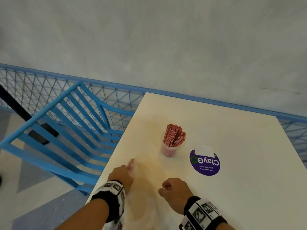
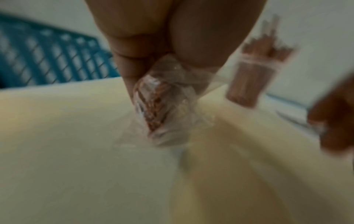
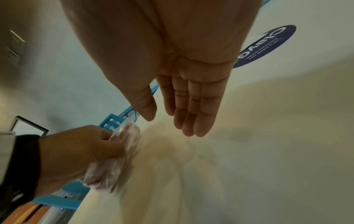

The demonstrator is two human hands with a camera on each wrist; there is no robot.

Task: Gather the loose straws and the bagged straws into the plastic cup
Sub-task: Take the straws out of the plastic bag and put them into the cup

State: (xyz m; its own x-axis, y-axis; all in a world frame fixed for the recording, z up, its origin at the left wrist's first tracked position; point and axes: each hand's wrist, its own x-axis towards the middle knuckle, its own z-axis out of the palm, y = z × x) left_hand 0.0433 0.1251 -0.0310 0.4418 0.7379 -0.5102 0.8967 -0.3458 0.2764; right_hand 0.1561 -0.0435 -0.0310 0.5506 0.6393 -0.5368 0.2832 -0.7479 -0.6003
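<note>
A clear plastic cup packed with red-striped straws stands upright mid-table; the left wrist view shows the same cup blurred. My left hand grips a clear bag of straws near the table's left edge, low over the surface. One end of the bag pokes out past the fingers. In the right wrist view the crumpled bag sits in that fist. My right hand hovers to the right, its fingers relaxed and holding nothing.
On the cream table, a round purple sticker lies right of the cup, with a white paper on its far edge. A blue slatted chair stands off the left edge. A blue mesh rail runs behind.
</note>
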